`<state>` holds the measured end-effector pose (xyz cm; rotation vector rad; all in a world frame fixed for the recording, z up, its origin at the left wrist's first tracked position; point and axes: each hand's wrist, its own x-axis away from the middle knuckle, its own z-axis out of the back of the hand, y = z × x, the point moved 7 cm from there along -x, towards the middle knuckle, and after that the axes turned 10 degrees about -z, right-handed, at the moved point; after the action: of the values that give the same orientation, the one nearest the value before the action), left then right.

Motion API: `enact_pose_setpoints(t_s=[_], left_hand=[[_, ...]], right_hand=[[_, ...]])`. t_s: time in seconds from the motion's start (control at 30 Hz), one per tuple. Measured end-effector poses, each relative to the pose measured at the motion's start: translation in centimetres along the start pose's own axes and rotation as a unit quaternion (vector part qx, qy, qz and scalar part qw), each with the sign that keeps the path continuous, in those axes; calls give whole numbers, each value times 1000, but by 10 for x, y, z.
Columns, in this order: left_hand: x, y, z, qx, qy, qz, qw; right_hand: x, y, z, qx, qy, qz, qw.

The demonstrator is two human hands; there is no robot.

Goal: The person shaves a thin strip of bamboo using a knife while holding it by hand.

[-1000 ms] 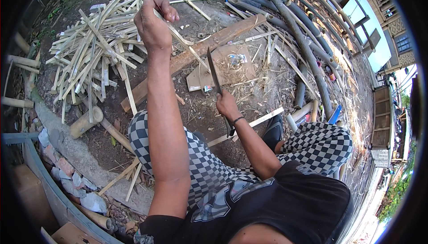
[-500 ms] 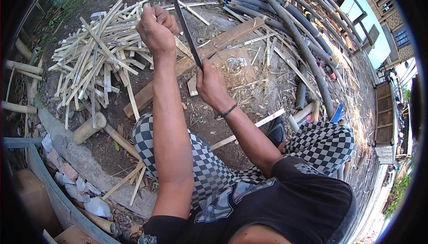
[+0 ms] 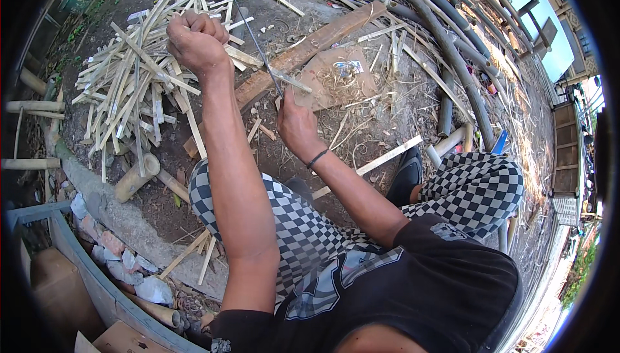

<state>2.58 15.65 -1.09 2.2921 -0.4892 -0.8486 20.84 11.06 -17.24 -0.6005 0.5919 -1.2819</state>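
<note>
Outdoors, over bare earth [image 3: 274, 162], sits low. Curls the left hand [image 3: 199, 40] tightly round one end of a pale strip [image 3: 290, 80], slanting its free end down to the right. Wraps the right hand [image 3: 298, 130] firmly round the handle of a long dark knife [image 3: 259, 50], crossing the strip with the blade; cannot be sure of contact between them. Shows beyond them a brown plank [image 3: 329, 37], then, just right of it, flat cardboard [image 3: 323, 72] strewn with curly shavings [image 3: 347, 79]. Reveals a heap of similar strips [image 3: 139, 72] behind the left hand, and a long grey pole [image 3: 447, 46] well apart at upper right.
</note>
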Motion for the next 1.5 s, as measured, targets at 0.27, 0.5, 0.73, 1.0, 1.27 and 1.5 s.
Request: enact_pose_setpoints(t_s=[0.27, 0.5, 0.73, 1.0, 1.27, 1.5], left_hand=[[11, -1, -12, 15, -2, 13, 1000], [14, 3, -19, -19, 25, 1, 1000], [10, 0, -12, -41, 37, -13, 998], [9, 2, -18, -44, 32, -21, 998], [6, 2, -26, -16, -4, -28, 999], [8, 1, -19, -20, -5, -31, 999]], right_hand=[[-25, -8, 18, 30, -37, 12, 999], [-27, -21, 30, 43, -47, -1, 998], [-34, 4, 16, 22, -81, -46, 995], [-49, 54, -10, 57, -78, -85, 992], [-29, 41, -8, -42, -2, -43, 998], [-44, 74, -18, 71, -60, -37, 995]])
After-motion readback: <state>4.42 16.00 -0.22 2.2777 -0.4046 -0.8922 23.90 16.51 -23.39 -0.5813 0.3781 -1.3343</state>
